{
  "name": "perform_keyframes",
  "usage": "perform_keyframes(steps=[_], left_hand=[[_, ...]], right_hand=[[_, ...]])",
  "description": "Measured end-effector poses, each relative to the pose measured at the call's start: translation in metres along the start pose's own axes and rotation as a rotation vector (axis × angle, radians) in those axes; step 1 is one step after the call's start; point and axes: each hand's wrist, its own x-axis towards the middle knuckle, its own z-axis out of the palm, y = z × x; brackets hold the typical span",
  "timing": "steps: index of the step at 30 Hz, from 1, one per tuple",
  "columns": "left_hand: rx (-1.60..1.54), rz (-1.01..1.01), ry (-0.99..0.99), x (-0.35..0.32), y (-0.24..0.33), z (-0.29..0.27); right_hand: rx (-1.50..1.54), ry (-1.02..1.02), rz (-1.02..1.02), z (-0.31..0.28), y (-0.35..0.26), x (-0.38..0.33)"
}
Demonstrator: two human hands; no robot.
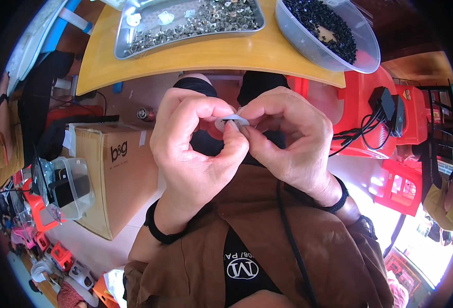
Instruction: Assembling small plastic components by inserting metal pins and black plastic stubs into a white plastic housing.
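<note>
Both hands meet in front of me, over my lap and short of the table edge. Between their fingertips is a small white, rounded piece (226, 123) with a dark slot or strip along it; its exact kind does not show. My left hand (190, 138) pinches it from the left with thumb and forefinger. From the right, my right hand (290, 136) pinches the same piece, its thumb against the near side. The fingers cover most of it. Beyond them on the table stand a metal tray (190, 37) of small shiny metal parts and a clear tub (334, 62) of small black parts.
The yellow table (226, 57) spans the far side. A cardboard box (126, 169) with a clear plastic container (77, 190) stands at left. Red plastic stools (362, 102) and a black adapter with cables (383, 102) are at right. Other people sit at both sides.
</note>
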Motion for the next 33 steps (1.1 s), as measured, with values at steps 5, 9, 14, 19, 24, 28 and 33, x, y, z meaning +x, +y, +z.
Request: perform_keyframes(steps=[5, 9, 14, 19, 24, 28, 33], left_hand=[[-0.112, -0.052, -0.042, -0.001, 0.000, 0.000], [-0.607, -0.430, -0.098, -0.004, -0.002, -0.007], [-0.647, -0.482, -0.124, -0.004, 0.000, -0.009], [-0.631, -0.468, -0.126, -0.003, 0.003, -0.005], [-0.607, -0.474, -0.151, -0.005, 0.002, -0.006], [-0.546, -0.462, -0.168, -0.004, 0.005, -0.007], [-0.467, -0.440, -0.192, -0.005, 0.006, -0.007]], right_hand=[[0.168, -0.030, 0.122, -0.002, 0.002, 0.000], [0.292, -0.020, 0.251, -0.010, 0.001, 0.004], [0.336, -0.054, 0.321, -0.013, -0.001, 0.005], [0.364, -0.100, 0.341, -0.014, -0.002, 0.004], [0.385, -0.109, 0.343, -0.015, -0.003, 0.003], [0.391, -0.109, 0.343, -0.014, -0.004, 0.002], [0.450, -0.114, 0.304, -0.011, -0.003, -0.001]])
